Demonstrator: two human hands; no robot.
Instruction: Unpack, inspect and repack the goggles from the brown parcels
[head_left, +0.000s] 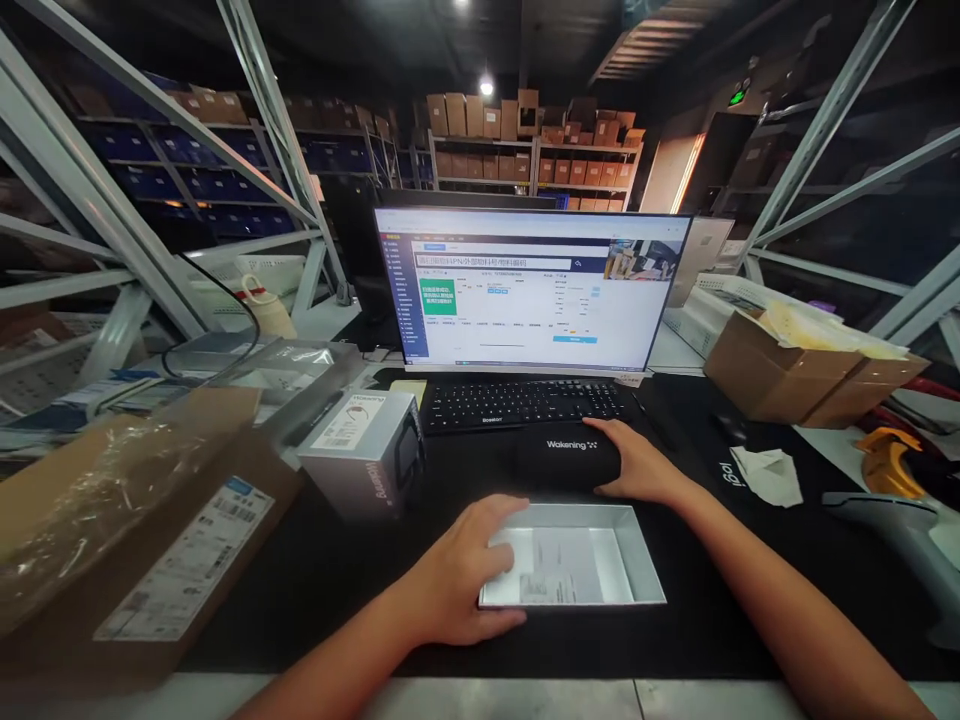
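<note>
My left hand (pixel 465 575) grips the left end of an open white box (pixel 646 560), its thumb on the near edge and a finger reaching inside. A printed paper sheet (pixel 566 565) lies in the box. My right hand (pixel 641 462) holds the right end of a black case (pixel 551 462) marked "Wakening", between thumb and fingers. The case is just beyond the white box, in front of the keyboard (pixel 517 402). To the left stands a grey product carton (pixel 360 455) with the same brand name and a white label on top.
A lit monitor (pixel 525 290) stands behind the keyboard. On the left is a cardboard box (pixel 217 520) with a shipping label and clear plastic wrap. Another carton (pixel 802 375), a crumpled tissue (pixel 766 475), a mouse (pixel 727 428) and a grey handheld device (pixel 892 540) lie at right.
</note>
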